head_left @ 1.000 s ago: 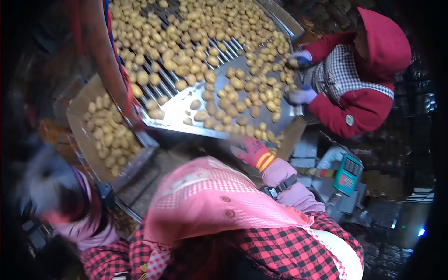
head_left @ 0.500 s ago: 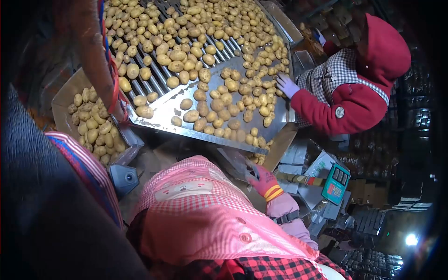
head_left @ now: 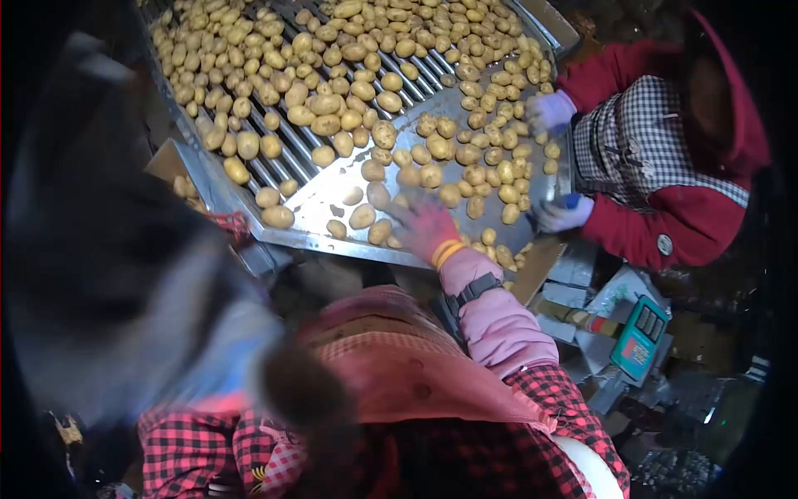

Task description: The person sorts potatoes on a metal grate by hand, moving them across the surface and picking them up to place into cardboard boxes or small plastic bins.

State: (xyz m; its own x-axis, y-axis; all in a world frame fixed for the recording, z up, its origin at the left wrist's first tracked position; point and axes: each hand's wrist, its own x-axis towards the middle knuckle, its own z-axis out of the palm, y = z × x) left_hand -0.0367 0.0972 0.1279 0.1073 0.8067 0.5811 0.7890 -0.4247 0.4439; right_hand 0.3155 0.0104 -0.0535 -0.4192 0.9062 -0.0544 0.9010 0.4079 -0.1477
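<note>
My right hand point(head_left: 426, 226), in a pink glove with a yellow-banded cuff, reaches over the metal sorting table point(head_left: 312, 237). Its fingers look spread, though slightly blurred, and lie on or just above potatoes point(head_left: 362, 216) close to the front edge. I see no potato gripped in it. More potatoes point(head_left: 474, 175) cover the plate to the right of the hand and the metal rollers point(head_left: 287, 137) behind it. My left hand is out of view.
A co-worker in a red hooded top point(head_left: 636, 158) has both gloved hands at the table's right edge. A blurred person point(head_left: 158, 274) fills the left side. A cardboard box point(head_left: 536, 270) stands below the right corner, near a green scale display point(head_left: 640, 337).
My right hand has risen from beside the box onto the potatoes on the plate. The view has shifted, the blurred person covers more of the left, and the co-worker's second hand now shows.
</note>
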